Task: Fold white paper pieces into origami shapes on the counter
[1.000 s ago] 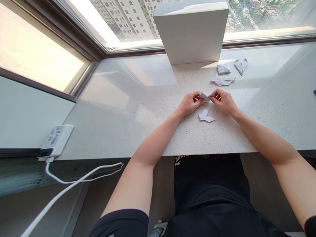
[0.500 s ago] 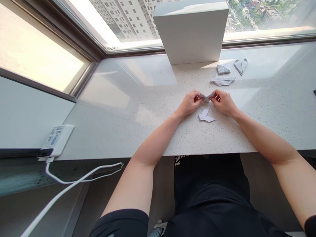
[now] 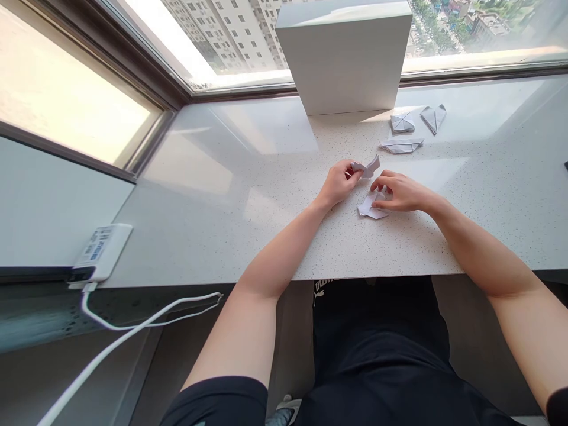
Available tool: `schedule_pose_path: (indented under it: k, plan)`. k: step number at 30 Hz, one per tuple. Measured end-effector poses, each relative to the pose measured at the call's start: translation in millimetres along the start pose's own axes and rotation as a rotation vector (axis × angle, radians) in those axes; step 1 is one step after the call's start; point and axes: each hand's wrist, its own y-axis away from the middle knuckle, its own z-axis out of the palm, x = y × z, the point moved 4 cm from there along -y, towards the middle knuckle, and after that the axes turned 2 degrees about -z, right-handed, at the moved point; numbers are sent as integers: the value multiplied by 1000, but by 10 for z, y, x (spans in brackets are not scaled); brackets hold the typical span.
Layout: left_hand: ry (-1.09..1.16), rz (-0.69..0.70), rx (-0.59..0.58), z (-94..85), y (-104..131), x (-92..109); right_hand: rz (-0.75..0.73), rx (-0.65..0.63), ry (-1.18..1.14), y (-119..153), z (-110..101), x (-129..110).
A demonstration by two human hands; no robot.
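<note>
My left hand (image 3: 339, 182) pinches the left end of a folded white paper piece (image 3: 368, 168), holding it just above the counter; its free end points up to the right. My right hand (image 3: 397, 192) reaches over a second folded paper piece (image 3: 366, 207) that lies flat on the counter. Its thumb and fingers are apart and curved around the right part of that piece, partly hiding it. Whether the fingertips touch the paper I cannot tell.
Behind my hands lie a long folded paper (image 3: 402, 145), a square folded paper (image 3: 402, 122) and a heart-like folded paper (image 3: 433, 119). A large white box (image 3: 346, 68) stands against the window. A white power bank (image 3: 104, 251) with a cable sits at the left edge of the counter (image 3: 199, 236).
My right hand has let go of the paper piece that both hands held and moved down over the piece on the counter. My left hand keeps its hold.
</note>
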Motion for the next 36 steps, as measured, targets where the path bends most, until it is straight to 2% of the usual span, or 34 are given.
schedule_pose_path:
  k: [4, 9, 18, 26, 32, 36]
  plan:
    - [-7, 3, -16, -3, 2, 10, -42, -55, 2, 21, -1, -42]
    - [10, 6, -15, -5, 0, 0, -12, -81, -40, 25, -18, -47]
    - [16, 7, -13, 15, -13, -31, 43, -50, -189, -8, -50, -58]
    - [9, 9, -19, 18, -14, -39, 38, -57, -279, -1, -63, -177]
    - [14, 13, -18, 6, -2, -19, 36, 47, -347, -37, 13, -179]
    - [24, 17, -33, 7, -6, -23, -32, 241, -317, -27, -83, -200]
